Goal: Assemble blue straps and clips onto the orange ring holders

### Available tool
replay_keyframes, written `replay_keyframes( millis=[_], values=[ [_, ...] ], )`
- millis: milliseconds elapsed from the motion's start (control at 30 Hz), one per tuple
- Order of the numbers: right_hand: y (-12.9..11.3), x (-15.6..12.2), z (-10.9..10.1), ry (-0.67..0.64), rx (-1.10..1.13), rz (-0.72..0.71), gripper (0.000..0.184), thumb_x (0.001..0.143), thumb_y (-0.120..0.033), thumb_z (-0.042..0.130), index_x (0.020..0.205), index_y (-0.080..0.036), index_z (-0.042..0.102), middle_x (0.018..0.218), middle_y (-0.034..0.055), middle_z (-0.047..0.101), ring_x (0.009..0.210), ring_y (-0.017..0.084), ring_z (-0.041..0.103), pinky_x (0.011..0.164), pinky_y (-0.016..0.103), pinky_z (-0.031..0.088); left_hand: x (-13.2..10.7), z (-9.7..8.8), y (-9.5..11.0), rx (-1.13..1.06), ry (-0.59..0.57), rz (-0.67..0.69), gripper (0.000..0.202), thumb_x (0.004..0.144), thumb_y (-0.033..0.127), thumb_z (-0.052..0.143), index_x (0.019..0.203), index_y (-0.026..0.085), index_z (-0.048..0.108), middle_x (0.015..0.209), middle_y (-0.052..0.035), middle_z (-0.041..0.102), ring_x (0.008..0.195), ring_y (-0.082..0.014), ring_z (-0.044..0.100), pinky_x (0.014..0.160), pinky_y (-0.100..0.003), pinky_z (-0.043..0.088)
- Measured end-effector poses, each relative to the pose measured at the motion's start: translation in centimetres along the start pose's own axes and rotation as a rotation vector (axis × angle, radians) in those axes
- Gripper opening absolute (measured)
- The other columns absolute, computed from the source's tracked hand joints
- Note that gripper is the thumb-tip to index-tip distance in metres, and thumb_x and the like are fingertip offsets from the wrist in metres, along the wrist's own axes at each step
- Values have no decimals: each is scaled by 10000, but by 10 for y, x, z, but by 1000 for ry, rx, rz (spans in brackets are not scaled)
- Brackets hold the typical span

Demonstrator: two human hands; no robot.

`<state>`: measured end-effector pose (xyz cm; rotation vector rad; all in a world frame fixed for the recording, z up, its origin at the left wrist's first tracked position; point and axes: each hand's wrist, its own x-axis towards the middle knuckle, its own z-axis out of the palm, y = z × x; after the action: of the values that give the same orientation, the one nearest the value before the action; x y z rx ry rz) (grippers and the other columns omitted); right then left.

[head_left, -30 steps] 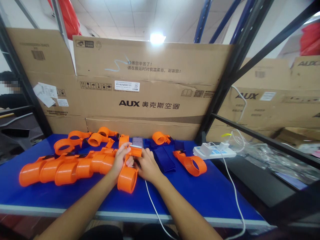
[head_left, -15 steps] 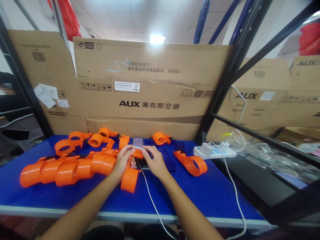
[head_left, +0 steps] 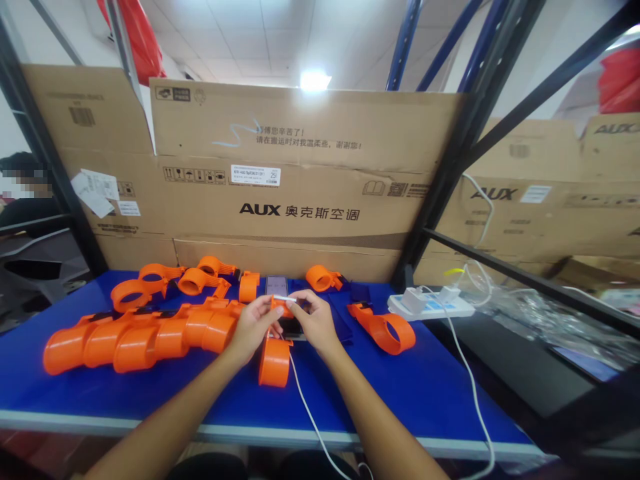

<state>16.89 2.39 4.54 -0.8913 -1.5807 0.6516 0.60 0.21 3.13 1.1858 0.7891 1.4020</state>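
Note:
An orange tape dispenser (head_left: 275,365) hangs from my left hand (head_left: 253,328), whose fingers close round its upper end. Across that end lies a small white strip (head_left: 283,299), too small to name for sure. My right hand (head_left: 316,323) pinches the strip's right end between thumb and fingers. The dispenser's ring dangles below my hands, towards the table's front edge. A white cable (head_left: 303,397) passes just right of the ring. Behind my hands a phone (head_left: 277,285) stands with its screen lit, and a dark object under my fingers is partly hidden.
Several orange tape dispensers lie in an overlapping row (head_left: 135,343) on the blue table (head_left: 200,393). More stand behind, and one dispenser (head_left: 393,333) lies at right near a white power strip (head_left: 433,305). A cardboard sheet (head_left: 300,173) walls the back. A person (head_left: 27,187) sits far left.
Both hands and the held tape dispenser have shifted slightly to the right. The ring hangs straighter, and the white strip sits farther right, with my right fingers at its end.

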Motion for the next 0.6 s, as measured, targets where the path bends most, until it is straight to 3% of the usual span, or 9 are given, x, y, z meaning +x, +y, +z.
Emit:
replay_keyframes(
  millis=[167,400,500,600],
  values=[
    [5,1,2,23,64,65,242,797,-428,741,890,-204,758,823,42,703,695,187,588,606,284,455,1,1,-1,5,63,39,506,725,422,806,1139,172,656,847,-40,725,493,-111,608,487,-243,502],
    [5,3,2,82,167,127,280,760,-437,780,896,-193,759,824,46,714,754,204,620,697,315,492,1,-1,3,-34,124,25,528,734,443,793,1148,144,657,617,2,655,462,-115,564,472,-218,452],
    [4,6,-3,128,247,141,255,745,-406,786,874,-190,746,846,39,714,781,199,623,731,313,486,1,-5,6,-68,170,37,536,727,436,798,1152,146,644,605,4,650,469,-117,564,473,-211,449],
    [5,9,-14,229,281,151,227,767,-394,748,861,-190,718,843,29,698,749,182,603,671,288,455,2,-10,10,-79,179,33,528,771,476,750,1164,140,642,537,11,620,432,-127,549,442,-212,431]
  ],
)
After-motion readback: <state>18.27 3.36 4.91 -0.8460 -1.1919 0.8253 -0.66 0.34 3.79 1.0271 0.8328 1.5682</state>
